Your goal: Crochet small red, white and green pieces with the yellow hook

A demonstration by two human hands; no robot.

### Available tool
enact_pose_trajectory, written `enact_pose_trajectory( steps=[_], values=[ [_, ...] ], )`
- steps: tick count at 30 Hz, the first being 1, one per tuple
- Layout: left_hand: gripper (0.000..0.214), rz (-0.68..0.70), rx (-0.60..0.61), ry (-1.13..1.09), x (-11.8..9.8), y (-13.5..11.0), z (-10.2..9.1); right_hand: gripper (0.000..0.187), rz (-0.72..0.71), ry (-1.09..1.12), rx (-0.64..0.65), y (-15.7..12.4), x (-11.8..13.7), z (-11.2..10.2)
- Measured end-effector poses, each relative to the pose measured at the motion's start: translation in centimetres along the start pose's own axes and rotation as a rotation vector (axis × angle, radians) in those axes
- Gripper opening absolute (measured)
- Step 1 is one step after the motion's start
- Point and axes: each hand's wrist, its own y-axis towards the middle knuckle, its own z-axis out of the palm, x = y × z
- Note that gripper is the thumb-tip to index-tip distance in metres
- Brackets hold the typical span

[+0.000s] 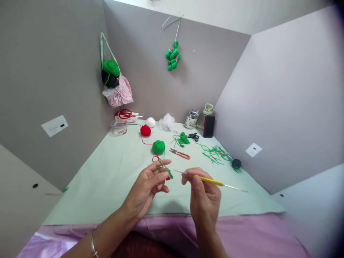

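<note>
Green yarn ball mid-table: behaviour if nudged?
Likely rolls: the green yarn ball is round on a flat table. Probably light and squashy, being wound yarn. Its strand runs toward the left hand, so it may unwind.

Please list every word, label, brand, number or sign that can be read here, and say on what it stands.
Nothing here can be read with certainty.
White box under the red scissors: red print, too small to read.
Clear tub: red marks, blurred.
Cup: print or pattern, too small to tell.
Left wall plate: no legible marking.
Yellow crochet hook in the right hand, yarn piece in the left hand: no lettering.
</note>
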Motion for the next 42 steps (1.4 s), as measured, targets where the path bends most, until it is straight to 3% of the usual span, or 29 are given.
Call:
enact_pose_trajectory(
  steps=[9,21,25,29,32,34,37,40,42],
  values=[
    [0.028,-0.023,0.033,-0.008,0.1,0.2,1.0,0.018,-0.052,-0.086,0.048,-0.2,0.3,-0.2],
    [0.023,-0.044,0.026,-0.034,0.6,0.7,0.4,0.020,-0.066,-0.117,0.036,0.1,-0.3,0.0],
    [0.023,-0.020,0.025,-0.015,0.8,0.8,0.5,0.022,-0.105,-0.213,0.071,-0.2,0.0,-0.3],
    [0.023,0.039,0.020,0.061,1.4,0.8,0.4,0.024,-0.235,-0.301,0.150,-0.6,0.4,-0.8],
    [0.022,0.060,0.054,0.137,1.8,0.8,0.3,0.023,-0.178,-0.241,0.158,-0.6,0.3,-0.8],
    [0.030,0.043,0.084,0.151,1.9,0.8,0.4,0.023,-0.096,-0.166,0.139,-0.5,0.1,-0.8],
    [0.063,0.012,0.091,0.124,2.0,0.8,0.6,0.024,-0.091,-0.141,0.124,-0.7,-0.3,-1.0],
    [0.086,0.012,0.065,0.108,2.3,0.9,0.7,0.028,-0.284,-0.380,0.139,-1.3,-1.0,-1.2],
    [0.089,0.011,0.063,0.069,2.5,1.0,0.7,0.035,-0.479,-0.585,0.153,-1.8,-1.4,-1.2]
  ],
)
